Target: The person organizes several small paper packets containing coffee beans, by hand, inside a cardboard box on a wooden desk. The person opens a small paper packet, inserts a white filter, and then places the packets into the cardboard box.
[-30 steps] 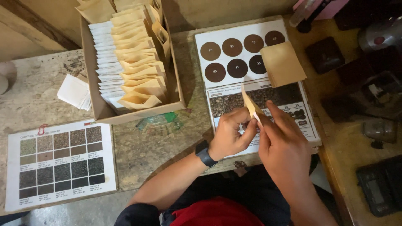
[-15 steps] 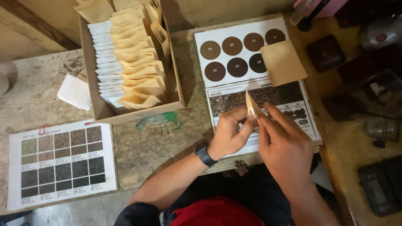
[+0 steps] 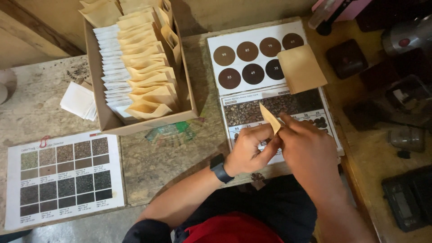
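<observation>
Worn stone-grey surface (image 3: pixel 171 157), cluttered. Item: small tan paper pouch (image 3: pixel 270 118), tilted edge-up, pinched between both hands above a printed colour-reference card of roasted beans (image 3: pixel 252 108). Left hand (image 3: pixel 249 150) and right hand (image 3: pixel 310 153) pressed together, fingers closed on pouch. Adjacent: open cardboard box of tan and white pouches (image 3: pixel 135 67), upper left.

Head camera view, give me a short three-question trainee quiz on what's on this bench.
1. True or false: both hands hold the small tan paper pouch.
2. Which is fuller of pouches: the cardboard box or the card of brown circles?
3. On which wrist is the black watch?

Key
1. True.
2. The cardboard box; the card bears only one small stack.
3. The left.
</observation>
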